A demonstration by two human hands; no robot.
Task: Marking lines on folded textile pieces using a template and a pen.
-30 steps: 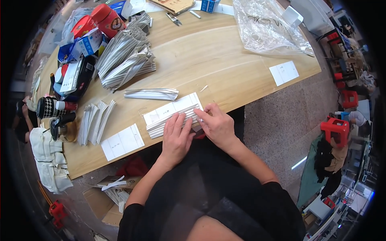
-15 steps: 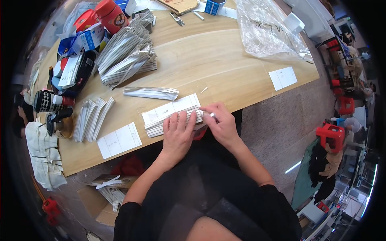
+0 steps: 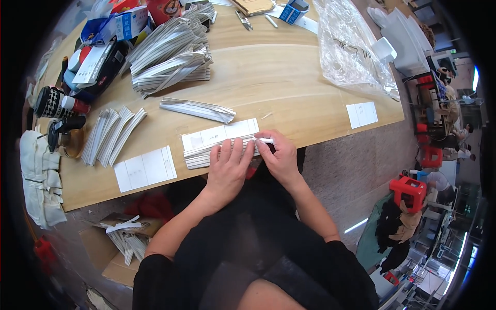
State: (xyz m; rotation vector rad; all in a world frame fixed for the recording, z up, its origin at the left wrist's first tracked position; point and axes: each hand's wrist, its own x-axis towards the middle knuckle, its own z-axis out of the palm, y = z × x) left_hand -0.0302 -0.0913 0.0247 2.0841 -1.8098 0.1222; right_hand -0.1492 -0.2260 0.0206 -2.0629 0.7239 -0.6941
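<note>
Fingers spread, my left hand (image 3: pixel 227 166) lies flat on a row of striped fabric strips (image 3: pixel 197 158) near the table's front edge. A marked white card (image 3: pixel 199 138) sits under the strips, its far part showing. At the strips' right end, my right hand (image 3: pixel 278 155) pinches a slim white pen-like stick (image 3: pixel 266 140), whose tip is hidden by the fingers. My two hands nearly touch there. Beyond the card lies another small bundle of striped strips (image 3: pixel 199 109).
A large pile of striped strips (image 3: pixel 173 59) lies at the far left, with a smaller bundle (image 3: pixel 111 135) nearer. Other white cards (image 3: pixel 144 169) lie left and right (image 3: pixel 361 115). A clear plastic bag (image 3: pixel 351 57), thread snips (image 3: pixel 244 21) and blue box (image 3: pixel 294 11) are farther back.
My right hand has shifted to the strips' end, closer to my left hand, and the white stick has turned to lie flatter. The whole view has tilted slightly. My left hand stays on the strips.
</note>
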